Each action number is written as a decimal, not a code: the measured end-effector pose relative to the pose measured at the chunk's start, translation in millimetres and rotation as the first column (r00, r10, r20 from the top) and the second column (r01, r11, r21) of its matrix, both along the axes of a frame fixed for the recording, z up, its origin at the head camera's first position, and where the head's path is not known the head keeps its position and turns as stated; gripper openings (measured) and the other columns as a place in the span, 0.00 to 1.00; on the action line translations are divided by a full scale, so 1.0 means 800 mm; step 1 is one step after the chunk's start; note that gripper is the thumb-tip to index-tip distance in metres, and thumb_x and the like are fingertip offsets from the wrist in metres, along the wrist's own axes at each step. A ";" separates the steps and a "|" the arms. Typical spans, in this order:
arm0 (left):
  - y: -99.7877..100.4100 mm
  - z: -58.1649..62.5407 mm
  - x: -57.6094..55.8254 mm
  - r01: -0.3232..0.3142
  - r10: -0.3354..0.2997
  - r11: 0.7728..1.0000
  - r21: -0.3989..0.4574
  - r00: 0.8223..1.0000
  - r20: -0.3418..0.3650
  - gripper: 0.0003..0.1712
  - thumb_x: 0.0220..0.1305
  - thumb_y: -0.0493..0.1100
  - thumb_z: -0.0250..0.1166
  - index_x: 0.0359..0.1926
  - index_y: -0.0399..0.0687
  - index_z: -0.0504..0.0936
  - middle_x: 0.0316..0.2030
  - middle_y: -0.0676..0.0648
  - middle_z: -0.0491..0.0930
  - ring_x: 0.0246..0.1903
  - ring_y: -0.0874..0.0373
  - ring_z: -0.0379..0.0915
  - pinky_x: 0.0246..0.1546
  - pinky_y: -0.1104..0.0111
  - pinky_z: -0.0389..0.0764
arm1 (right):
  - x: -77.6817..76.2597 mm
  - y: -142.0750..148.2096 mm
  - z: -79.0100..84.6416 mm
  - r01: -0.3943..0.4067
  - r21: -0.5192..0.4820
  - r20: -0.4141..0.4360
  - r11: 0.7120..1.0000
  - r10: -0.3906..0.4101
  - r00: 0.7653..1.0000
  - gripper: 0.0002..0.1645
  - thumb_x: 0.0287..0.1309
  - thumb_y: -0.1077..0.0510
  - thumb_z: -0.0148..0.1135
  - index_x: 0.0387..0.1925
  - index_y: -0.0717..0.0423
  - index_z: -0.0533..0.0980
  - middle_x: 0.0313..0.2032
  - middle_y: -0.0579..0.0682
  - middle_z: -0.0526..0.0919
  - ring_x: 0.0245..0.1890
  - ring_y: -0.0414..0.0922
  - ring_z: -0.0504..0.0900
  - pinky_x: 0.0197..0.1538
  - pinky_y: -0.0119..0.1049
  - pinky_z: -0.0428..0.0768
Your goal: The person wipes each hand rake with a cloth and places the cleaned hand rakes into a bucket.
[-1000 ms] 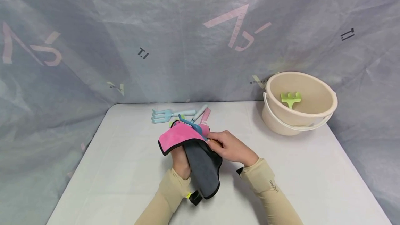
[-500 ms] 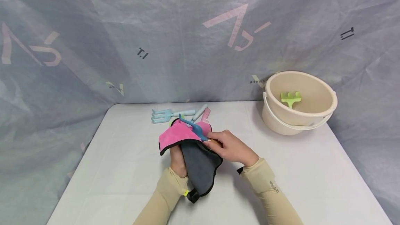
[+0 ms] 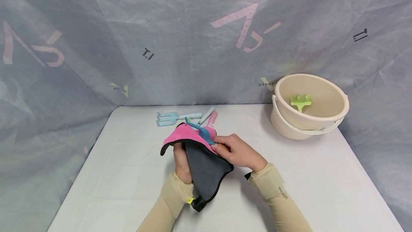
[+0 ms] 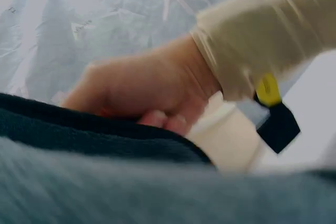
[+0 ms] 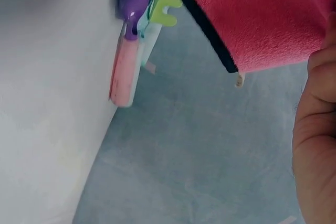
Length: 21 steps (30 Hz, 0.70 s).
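In the head view my right hand (image 3: 239, 153) grips the orange-brown handle (image 3: 224, 147) of a small blue hand fork (image 3: 202, 131), seen side-on. A cloth (image 3: 209, 167), pink on one face and dark grey on the other with a black border, drapes over the fingers of my left hand (image 3: 182, 162). That hand holds it from beneath, its fingers mostly hidden. The fork's head lies against the cloth's pink face. From the left wrist, the blurred right hand (image 4: 147, 82) shows behind the grey cloth (image 4: 105, 182). Pink cloth (image 5: 262, 19) fills the right wrist view's top right.
Behind the cloth lie a light blue hand rake (image 3: 167, 119), another pale-handled tool (image 3: 206, 115) and a pink-handled tool (image 3: 212, 118). A beige bucket (image 3: 289, 126) with a green rake (image 3: 300, 101) inside stands at the back right of the white table (image 3: 116, 174).
The cloth's left pink flap has drooped and its right grey corner has spread out rightward. My left hand has shifted slightly left; the right hand keeps its grip almost in place.
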State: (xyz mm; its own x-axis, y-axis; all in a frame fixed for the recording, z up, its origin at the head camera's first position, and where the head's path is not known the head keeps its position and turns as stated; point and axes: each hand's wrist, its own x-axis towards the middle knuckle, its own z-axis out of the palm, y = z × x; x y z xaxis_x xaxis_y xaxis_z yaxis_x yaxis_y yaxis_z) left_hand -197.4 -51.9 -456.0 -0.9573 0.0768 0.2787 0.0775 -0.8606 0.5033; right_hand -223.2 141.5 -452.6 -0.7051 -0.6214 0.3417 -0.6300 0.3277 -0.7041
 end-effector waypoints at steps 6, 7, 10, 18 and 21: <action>-0.004 0.002 -0.006 0.056 -0.058 0.998 0.020 0.991 0.117 0.24 0.85 0.55 0.41 0.37 0.52 0.78 0.34 0.54 0.81 0.39 0.64 0.79 0.50 0.72 0.78 | -0.001 0.004 0.000 -0.006 0.008 -0.006 1.000 0.006 1.000 0.22 0.74 0.56 0.61 0.22 0.47 0.66 0.17 0.35 0.57 0.17 0.31 0.59 0.26 0.25 0.59; -0.006 0.001 -0.009 0.060 -0.060 0.998 0.005 0.990 0.130 0.24 0.85 0.56 0.42 0.38 0.51 0.78 0.35 0.54 0.82 0.40 0.63 0.79 0.51 0.72 0.78 | -0.002 0.005 0.000 -0.007 0.006 -0.007 1.000 0.007 1.000 0.22 0.74 0.56 0.61 0.22 0.48 0.65 0.17 0.35 0.57 0.17 0.31 0.59 0.26 0.25 0.59; -0.011 -0.006 -0.016 0.041 -0.028 0.996 -0.077 0.987 0.157 0.23 0.84 0.58 0.45 0.39 0.52 0.79 0.37 0.54 0.82 0.41 0.63 0.81 0.51 0.72 0.79 | -0.002 0.010 0.000 -0.004 -0.004 0.011 1.000 0.004 1.000 0.23 0.73 0.57 0.62 0.21 0.47 0.64 0.17 0.35 0.56 0.17 0.30 0.57 0.25 0.25 0.59; -0.020 -0.018 -0.032 0.017 0.051 0.976 -0.218 0.952 0.301 0.17 0.83 0.50 0.47 0.35 0.53 0.74 0.32 0.55 0.80 0.33 0.62 0.80 0.40 0.71 0.80 | -0.003 0.019 0.001 0.013 0.040 0.040 0.999 -0.014 0.999 0.22 0.74 0.57 0.60 0.22 0.46 0.66 0.17 0.34 0.57 0.17 0.30 0.58 0.26 0.25 0.59; -0.022 -0.019 -0.035 0.023 0.059 0.978 -0.209 0.925 0.376 0.14 0.82 0.49 0.48 0.36 0.52 0.72 0.29 0.54 0.78 0.28 0.62 0.78 0.34 0.71 0.79 | -0.003 0.021 0.002 0.024 0.071 0.053 0.997 -0.028 0.998 0.22 0.73 0.58 0.61 0.21 0.45 0.65 0.16 0.34 0.57 0.17 0.30 0.57 0.26 0.25 0.57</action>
